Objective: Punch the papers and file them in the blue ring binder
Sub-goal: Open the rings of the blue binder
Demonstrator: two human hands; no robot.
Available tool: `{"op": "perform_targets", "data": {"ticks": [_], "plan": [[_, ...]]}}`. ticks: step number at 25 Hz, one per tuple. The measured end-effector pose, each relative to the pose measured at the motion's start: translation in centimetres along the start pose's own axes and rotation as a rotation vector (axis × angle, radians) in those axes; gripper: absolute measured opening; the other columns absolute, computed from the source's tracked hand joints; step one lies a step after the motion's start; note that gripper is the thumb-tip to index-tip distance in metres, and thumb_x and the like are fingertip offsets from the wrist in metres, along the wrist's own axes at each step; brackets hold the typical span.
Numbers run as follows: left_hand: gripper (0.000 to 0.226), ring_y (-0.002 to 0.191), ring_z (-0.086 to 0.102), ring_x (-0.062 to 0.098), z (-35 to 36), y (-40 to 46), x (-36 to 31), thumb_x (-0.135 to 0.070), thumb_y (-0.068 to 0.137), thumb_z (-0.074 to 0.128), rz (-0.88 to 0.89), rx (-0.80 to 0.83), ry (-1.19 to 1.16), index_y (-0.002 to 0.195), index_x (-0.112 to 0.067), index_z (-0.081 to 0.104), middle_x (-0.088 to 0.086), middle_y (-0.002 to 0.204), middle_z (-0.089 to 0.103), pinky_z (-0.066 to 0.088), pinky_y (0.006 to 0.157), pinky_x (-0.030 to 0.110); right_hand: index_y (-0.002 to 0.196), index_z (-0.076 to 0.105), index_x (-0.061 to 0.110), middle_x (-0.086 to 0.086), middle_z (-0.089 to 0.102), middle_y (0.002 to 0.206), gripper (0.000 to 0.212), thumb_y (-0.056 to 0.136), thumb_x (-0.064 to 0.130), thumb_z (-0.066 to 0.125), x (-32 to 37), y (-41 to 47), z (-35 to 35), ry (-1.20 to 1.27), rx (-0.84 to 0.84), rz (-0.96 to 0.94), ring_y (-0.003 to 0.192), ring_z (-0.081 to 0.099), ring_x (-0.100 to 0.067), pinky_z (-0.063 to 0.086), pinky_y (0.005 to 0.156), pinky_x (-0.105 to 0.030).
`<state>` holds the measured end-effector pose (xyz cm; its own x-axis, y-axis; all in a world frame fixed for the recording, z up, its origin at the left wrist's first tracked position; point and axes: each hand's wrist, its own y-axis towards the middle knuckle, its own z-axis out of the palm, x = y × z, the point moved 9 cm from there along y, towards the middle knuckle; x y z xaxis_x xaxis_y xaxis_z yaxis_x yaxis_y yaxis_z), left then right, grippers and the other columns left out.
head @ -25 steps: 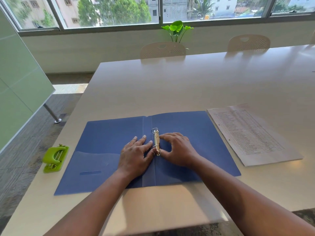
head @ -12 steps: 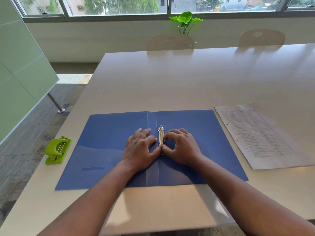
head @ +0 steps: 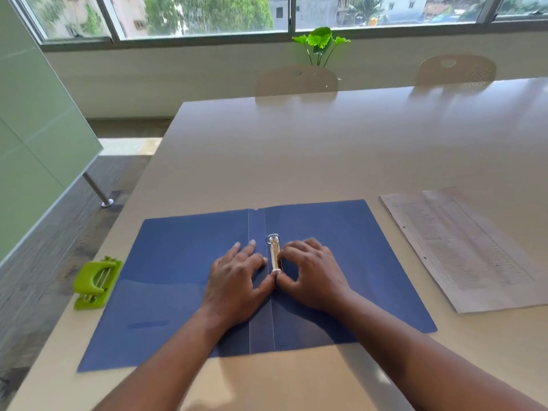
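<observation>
The blue ring binder (head: 178, 262) lies open and flat on the table near the front edge. Its metal ring mechanism (head: 274, 252) runs along the spine, with the far ring closed. My left hand (head: 234, 280) rests flat on the left cover, its thumb pressed against the mechanism's near end. My right hand (head: 314, 274) has curled fingers against the mechanism's right side, and its thumb meets the left thumb at the near ring, which they hide. The printed papers (head: 462, 250) lie in a stack to the right of the binder, with punched holes along their left edge.
A green hole punch (head: 96, 281) sits at the table's left edge, beside the binder. Two chairs (head: 296, 80) stand at the far side of the table (head: 326, 149), with a small plant (head: 321, 43) by the window. A green glass partition stands to the left.
Both hands stay at the ring mechanism with thumbs together at its near end. The left fingers have drawn a little closer to the spine. The view has shifted slightly.
</observation>
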<state>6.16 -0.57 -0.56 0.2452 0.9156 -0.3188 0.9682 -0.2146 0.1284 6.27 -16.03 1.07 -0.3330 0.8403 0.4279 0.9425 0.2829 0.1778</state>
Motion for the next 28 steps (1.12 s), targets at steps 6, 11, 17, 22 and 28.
{"op": "perform_targets", "data": {"ticks": [6, 11, 17, 22, 28], "plan": [[0.063, 0.152, 0.031, 0.025, 0.0, 0.0, -0.1, -0.074, 0.085, 0.033, -0.013, 0.006, 0.005, 0.117, -0.032, 0.065, -0.002, 0.160, 0.042, 0.029, 0.116, 0.046, 0.113, 0.071, 0.031, 0.016, 0.066, 0.129, 0.043, 0.087, 0.058, 0.051, -0.2, -0.1, 0.1, -0.010, -0.029, -0.002, 0.118, 0.054, -0.013, 0.046, 0.096, -0.037], [0.069, 0.154, 0.026, 0.023, 0.2, 0.2, -0.4, -0.075, 0.082, 0.027, -0.028, 0.030, 0.014, 0.121, -0.032, 0.063, -0.004, 0.163, 0.037, 0.025, 0.117, 0.045, 0.109, 0.075, 0.029, 0.016, 0.069, 0.124, 0.042, 0.085, 0.056, 0.054, -0.7, -0.1, -0.1, 0.028, -0.052, -0.007, 0.112, 0.056, -0.014, 0.049, 0.096, -0.039], [0.067, 0.153, 0.028, 0.025, 0.4, 0.5, -0.9, -0.074, 0.085, 0.028, -0.023, 0.032, 0.015, 0.121, -0.031, 0.063, -0.002, 0.163, 0.038, 0.028, 0.117, 0.047, 0.109, 0.074, 0.028, 0.015, 0.069, 0.124, 0.041, 0.086, 0.056, 0.054, -1.2, -0.1, -0.4, 0.032, -0.049, -0.011, 0.113, 0.056, -0.014, 0.050, 0.096, -0.039], [0.064, 0.152, 0.030, 0.027, 0.6, 0.4, -0.9, -0.073, 0.085, 0.031, -0.026, 0.029, 0.016, 0.118, -0.029, 0.064, 0.000, 0.161, 0.041, 0.030, 0.116, 0.048, 0.106, 0.074, 0.028, 0.014, 0.070, 0.123, 0.040, 0.086, 0.055, 0.053, -1.3, 0.0, -0.2, 0.019, -0.054, -0.013, 0.112, 0.057, -0.014, 0.050, 0.095, -0.039], [0.057, 0.151, 0.033, 0.031, 0.7, 0.4, -0.9, -0.068, 0.088, 0.034, -0.012, 0.012, 0.007, 0.114, -0.027, 0.064, 0.003, 0.159, 0.044, 0.033, 0.113, 0.050, 0.109, 0.071, 0.026, 0.010, 0.070, 0.124, 0.042, 0.085, 0.053, 0.052, -1.2, 0.1, -0.1, 0.016, -0.041, -0.005, 0.113, 0.059, -0.019, 0.051, 0.094, -0.043]]}}
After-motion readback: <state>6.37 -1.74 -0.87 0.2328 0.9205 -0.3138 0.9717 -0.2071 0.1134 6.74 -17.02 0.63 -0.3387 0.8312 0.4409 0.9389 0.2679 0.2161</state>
